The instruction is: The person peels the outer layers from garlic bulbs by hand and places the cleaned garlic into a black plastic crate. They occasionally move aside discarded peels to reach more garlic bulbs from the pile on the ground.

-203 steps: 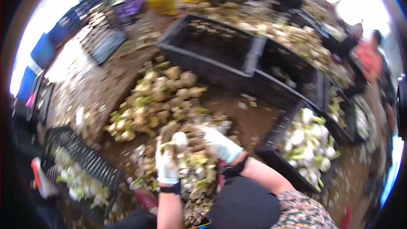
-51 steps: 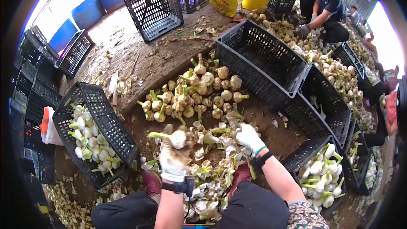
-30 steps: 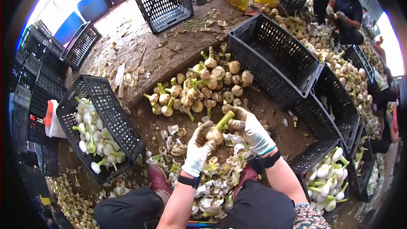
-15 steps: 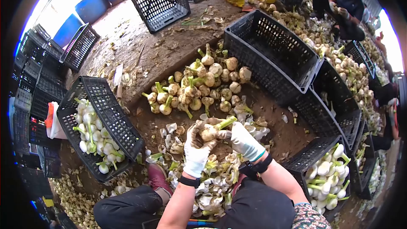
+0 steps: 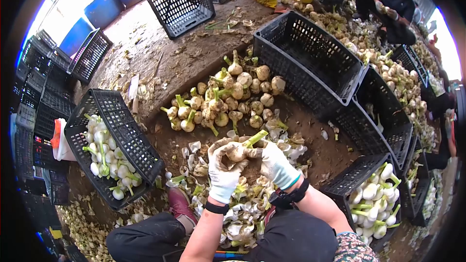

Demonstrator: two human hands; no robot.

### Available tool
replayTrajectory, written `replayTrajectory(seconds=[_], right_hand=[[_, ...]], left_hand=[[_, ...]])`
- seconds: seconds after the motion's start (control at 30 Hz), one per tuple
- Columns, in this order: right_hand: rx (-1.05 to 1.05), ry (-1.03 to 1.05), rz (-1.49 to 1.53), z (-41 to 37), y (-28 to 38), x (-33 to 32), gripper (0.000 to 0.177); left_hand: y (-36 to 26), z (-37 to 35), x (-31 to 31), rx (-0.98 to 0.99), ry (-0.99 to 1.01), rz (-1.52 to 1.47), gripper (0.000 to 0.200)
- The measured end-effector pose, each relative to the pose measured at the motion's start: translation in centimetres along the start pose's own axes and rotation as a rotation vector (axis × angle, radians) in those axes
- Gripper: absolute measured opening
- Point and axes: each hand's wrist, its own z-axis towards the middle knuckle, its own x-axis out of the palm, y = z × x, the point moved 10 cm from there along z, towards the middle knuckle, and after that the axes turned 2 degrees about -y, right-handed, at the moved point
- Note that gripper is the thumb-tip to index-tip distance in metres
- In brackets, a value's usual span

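Observation:
Between my two gloved hands is a brownish garlic bulb (image 5: 236, 152) with a cut green stem pointing up and right. My left hand (image 5: 223, 172) has its fingers curled round the bulb's left side. On the stem side, my right hand (image 5: 277, 165) closes its fingers at the bulb and the base of the stem. Both white gloves are soiled at the fingertips. Below them lies a heap of peeled garlic skins (image 5: 242, 218). Just beyond the hands is a pile of unpeeled garlic bulbs (image 5: 228, 94) with short stems.
A tilted black crate (image 5: 127, 133) of cleaned white garlic stands left, another crate (image 5: 347, 184) of it right. A large black crate (image 5: 310, 75) sits ahead right. A knife (image 5: 134, 88) lies on the ground. A person (image 5: 395, 0) sits beside more garlic at the upper right.
The bulb has shifted slightly left in my hands and its stem now points more steeply upward. The camera view has moved a little.

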Motion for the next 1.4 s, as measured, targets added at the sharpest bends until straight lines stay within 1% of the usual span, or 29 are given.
replayTrajectory(seconds=[0.03,0.07,0.1,0.17,0.23,0.27,0.3,0.33,0.4,0.43,0.47,0.53,0.57,0.67,0.7,0.73,0.8,0.83,0.87,0.93,1.0,1.07,1.13,1.2,1.23,1.27,1.33,1.37,1.4], right_hand=[[-0.036,-0.033,-0.138,-0.1,0.5,-0.5,0.033],[-0.033,-0.032,-0.139,-0.2,0.5,-1.0,0.033],[-0.114,-0.034,-0.326,-0.3,1.3,-1.4,0.030],[-0.328,0.006,-0.590,-1.3,3.6,-0.1,0.031],[-0.354,0.013,-0.534,-1.7,3.9,-1.1,0.035],[-0.379,0.020,-0.476,-1.6,4.0,-1.7,0.039],[-0.443,-0.038,-0.658,-1.2,4.2,-1.6,0.045],[-0.444,-0.041,-0.657,-1.3,4.0,-1.7,0.045],[-0.380,-0.122,-0.699,-1.7,3.7,-2.4,0.047],[-0.366,-0.140,-0.979,-1.6,4.0,-2.3,0.043],[-0.367,-0.137,-0.979,-1.6,4.3,-1.9,0.043],[-0.495,0.002,-1.171,-2.2,5.0,1.3,0.041],[-0.352,0.020,-0.772,-2.0,4.2,1.2,0.039],[-0.482,0.040,-0.930,-2.8,5.0,2.9,0.042],[-0.390,0.016,-0.797,-2.3,4.0,1.3,0.043],[-0.390,0.016,-0.797,-2.0,3.6,0.7,0.043],[-0.373,-0.087,-0.712,-1.8,3.9,-0.6,0.043],[-0.180,-0.185,-0.753,-2.2,3.8,-2.2,0.027],[-0.180,-0.186,-0.752,-2.2,3.7,-2.1,0.027],[-0.235,-0.047,-0.341,-2.3,3.8,-1.0,0.015],[-0.254,-0.046,-0.330,-2.4,4.2,-1.0,0.019],[-0.326,-0.034,-0.904,-2.6,5.1,0.6,0.018],[-0.393,-0.064,-0.863,-3.0,5.2,0.6,0.018],[-0.171,-0.226,-0.106,-2.5,3.8,-4.0,0.027],[-0.540,-0.243,-0.677,-2.7,7.0,-3.7,0.032],[-0.220,-0.378,-0.036,-2.1,4.7,-8.8,0.042],[-0.108,-0.362,-0.646,-1.7,5.7,-9.0,0.048],[-0.376,-0.425,-1.429,-1.9,7.0,-8.6,0.050],[-0.797,-0.317,-1.675,-4.2,8.5,-2.3,0.046]], left_hand=[[1.5,-0.3,0.0,-0.126,-0.025,-0.209,0.059],[2.9,-0.8,0.2,-0.252,-0.049,-0.418,0.058],[1.2,-0.4,0.3,-0.285,-0.055,-0.527,0.050],[1.7,-0.5,-0.1,-0.403,-0.103,-0.580,0.041],[2.5,-0.5,-0.3,-0.470,-0.120,-0.635,0.039],[3.5,-1.0,0.1,-0.594,-0.126,-0.704,0.041],[4.5,-1.8,0.6,-0.721,-0.130,-0.771,0.044],[4.8,-1.7,0.9,-0.723,-0.127,-0.771,0.044],[3.8,-0.8,1.8,-0.566,-0.039,-0.796,0.055],[0.8,-0.5,2.0,-0.399,0.111,-0.492,0.067],[2.3,-0.8,1.7,-0.211,0.053,-0.241,0.072],[3.6,-1.0,1.5,-0.337,0.047,-0.354,0.074],[3.7,-1.2,1.5,-0.340,0.049,-0.352,0.074],[3.4,-1.2,1.7,-0.385,0.038,-0.328,0.073],[2.0,-0.8,1.7,-0.235,0.082,-0.170,0.072],[0.5,-0.5,2.0,-0.085,0.125,-0.011,0.072],[-1.2,0.0,1.8,-0.035,0.133,0.033,0.073],[-0.1,-0.1,1.9,-0.295,0.174,-0.208,0.074],[1.1,-1.0,2.5,-0.555,0.213,-0.451,0.075],[1.8,-1.5,2.6,-0.714,0.173,-0.798,0.072],[1.7,-0.9,2.4,-0.611,0.100,-0.738,0.071],[3.3,-1.2,2.1,-0.543,0.081,-0.611,0.072],[3.8,-1.1,1.0,-0.472,0.058,-0.481,0.072],[2.8,-1.4,2.0,-0.545,0.148,-0.847,0.077],[0.6,-0.8,2.3,-0.495,0.202,-0.840,0.079],[0.5,-0.6,2.2,-0.472,0.215,-0.861,0.079],[0.8,-0.6,1.7,-0.590,0.190,-0.827,0.081],[1.0,-0.4,1.9,-0.590,0.193,-0.826,0.081],[0.8,-0.2,1.7,-0.469,0.216,-0.632,0.082]])
